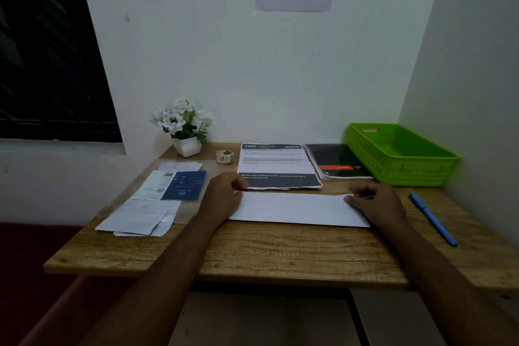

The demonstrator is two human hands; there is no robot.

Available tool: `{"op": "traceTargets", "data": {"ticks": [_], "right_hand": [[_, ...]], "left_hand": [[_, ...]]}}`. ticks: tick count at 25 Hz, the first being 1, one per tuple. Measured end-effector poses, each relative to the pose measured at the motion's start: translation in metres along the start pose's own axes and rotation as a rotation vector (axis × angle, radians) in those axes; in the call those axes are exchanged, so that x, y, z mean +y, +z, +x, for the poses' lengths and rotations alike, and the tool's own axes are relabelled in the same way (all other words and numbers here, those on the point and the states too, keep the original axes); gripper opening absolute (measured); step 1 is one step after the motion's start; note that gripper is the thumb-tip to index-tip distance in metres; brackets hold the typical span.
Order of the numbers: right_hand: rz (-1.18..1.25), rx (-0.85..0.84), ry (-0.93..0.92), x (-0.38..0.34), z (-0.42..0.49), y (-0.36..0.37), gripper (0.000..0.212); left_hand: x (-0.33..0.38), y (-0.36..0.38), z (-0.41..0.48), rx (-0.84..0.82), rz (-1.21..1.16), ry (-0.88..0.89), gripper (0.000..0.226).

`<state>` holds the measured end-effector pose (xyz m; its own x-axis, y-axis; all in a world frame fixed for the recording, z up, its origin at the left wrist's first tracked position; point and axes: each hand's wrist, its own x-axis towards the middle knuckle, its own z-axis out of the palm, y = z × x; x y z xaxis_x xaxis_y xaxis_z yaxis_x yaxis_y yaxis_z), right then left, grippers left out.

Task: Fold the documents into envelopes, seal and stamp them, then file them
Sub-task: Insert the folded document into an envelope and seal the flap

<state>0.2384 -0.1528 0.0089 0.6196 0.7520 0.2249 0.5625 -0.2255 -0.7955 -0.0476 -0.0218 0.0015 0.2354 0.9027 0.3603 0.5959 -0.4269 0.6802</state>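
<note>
Lying flat on the table [280, 250], left of the green basket [401, 154] and nearer the person, the folded white sheet [295, 209] looks light, limp and easily creased, so its corners seem the safest hold. Left hand [222, 197] and right hand [376, 202] each pinch one end of its far edge with curled fingers. Printed pages [276, 166] sit just left of the basket; a blue pen [432, 218] lies nearer than the basket, crowding rightward moves.

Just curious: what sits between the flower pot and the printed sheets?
A small roll of patterned tape or stamps, on the desk, shown in the head view.
</note>
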Motion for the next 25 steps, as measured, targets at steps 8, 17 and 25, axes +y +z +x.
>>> {"op": "traceTargets", "data": {"ticks": [8,17,25], "right_hand": [[-0.107,-0.009,-0.016,-0.002,-0.001,0.001,0.012],[-0.468,-0.239,-0.279,-0.003,-0.005,0.006,0.039],[-0.366,-0.186,-0.319,-0.002,-0.008,0.006,0.021]], "left_hand": [[0.003,0.001,-0.004,0.012,0.09,0.093,0.024],[0.001,0.002,-0.01,-0.058,0.181,0.288,0.005],[0.005,0.0,-0.012,-0.101,-0.01,0.29,0.021]]}}
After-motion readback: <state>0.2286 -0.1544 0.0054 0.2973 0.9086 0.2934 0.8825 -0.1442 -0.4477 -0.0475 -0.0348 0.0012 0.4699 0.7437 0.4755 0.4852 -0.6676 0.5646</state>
